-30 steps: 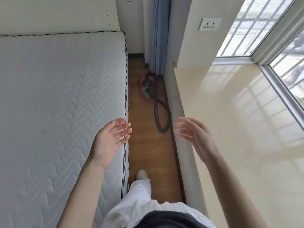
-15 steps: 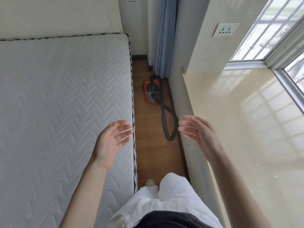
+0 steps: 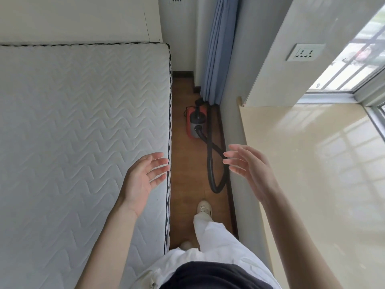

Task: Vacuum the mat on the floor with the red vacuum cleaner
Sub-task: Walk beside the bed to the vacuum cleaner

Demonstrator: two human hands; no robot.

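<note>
The red vacuum cleaner [image 3: 194, 124] stands on the wooden floor [image 3: 187, 167] in the narrow gap between the bed and the window ledge, near the curtain. Its black hose [image 3: 212, 163] loops toward me along the right side of the gap. My left hand [image 3: 143, 178] hovers over the mattress edge, palm up, fingers apart, holding nothing. My right hand [image 3: 250, 167] is raised over the gap beside the ledge, fingers spread and empty. Both hands are well short of the vacuum. No mat is visible.
A white quilted mattress [image 3: 83, 142] fills the left. A glossy beige window ledge [image 3: 312, 184] runs along the right under the window. A blue curtain [image 3: 218, 49] hangs at the far end. My shoe [image 3: 204, 208] and white trouser leg stand in the gap.
I have stepped forward along the gap; one foot is now planted ahead. The vacuum appears lower and closer. Both hands stay open and apart.
</note>
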